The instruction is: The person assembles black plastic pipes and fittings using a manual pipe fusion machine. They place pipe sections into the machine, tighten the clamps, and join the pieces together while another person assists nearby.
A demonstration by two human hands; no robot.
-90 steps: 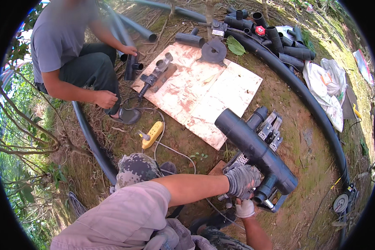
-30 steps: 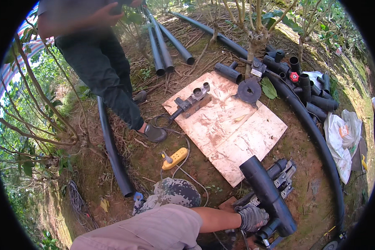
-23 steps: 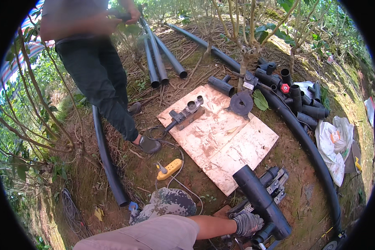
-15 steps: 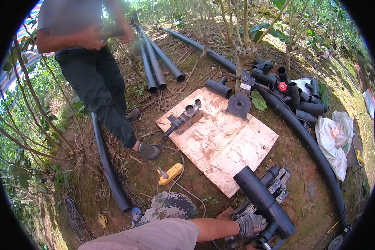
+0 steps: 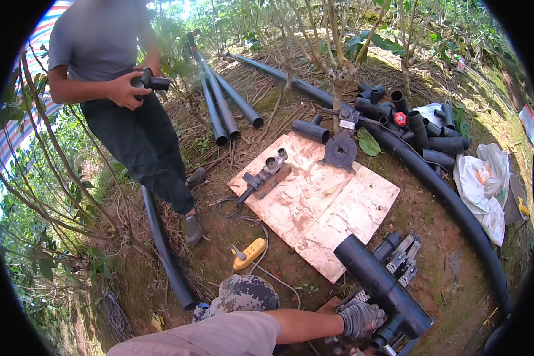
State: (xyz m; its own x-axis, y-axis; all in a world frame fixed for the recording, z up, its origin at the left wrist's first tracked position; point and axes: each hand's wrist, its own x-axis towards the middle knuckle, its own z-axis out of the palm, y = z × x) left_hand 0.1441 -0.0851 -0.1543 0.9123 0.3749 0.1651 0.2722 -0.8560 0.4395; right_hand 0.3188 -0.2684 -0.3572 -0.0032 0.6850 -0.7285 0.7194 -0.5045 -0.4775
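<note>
Here, at the lower edge of the frame, a pale sliver seems to be the right hand (image 5: 356, 352); whether it grips anything I cannot tell. Just above, the left hand (image 5: 360, 321) wears a grey glove, and its fingers (image 5: 376, 315) look curled beside the tee (image 5: 387, 289); whether they grasp or merely rest is hidden. The tee sits at lower right, lying slantwise over a metal clamp (image 5: 408, 255), its short stub (image 5: 390, 330) pointing to the bottom edge.

By its look the tee is hard plastic: stiff, fairly heavy, not fragile. The smooth round wall may slip or roll under a glove, so the surest hold is probably a full wrap at the stub's root, with a second hand under the long barrel.

Farther up, left of centre, lies a yellow power strip (image 5: 250, 254). Mid-frame, a stained board (image 5: 332, 219) on the ground carries a metal tool (image 5: 264, 175) and, at its top corner, a dark disc (image 5: 340, 151). A thick pipe (image 5: 436, 178) curves down the right side, with white bags (image 5: 483, 199) beyond it and black fittings (image 5: 442, 144) heaped at upper right. At upper left, a co-worker (image 5: 121, 133) stands holding a small fitting (image 5: 154, 82) near loose pipes (image 5: 221, 113).
</note>
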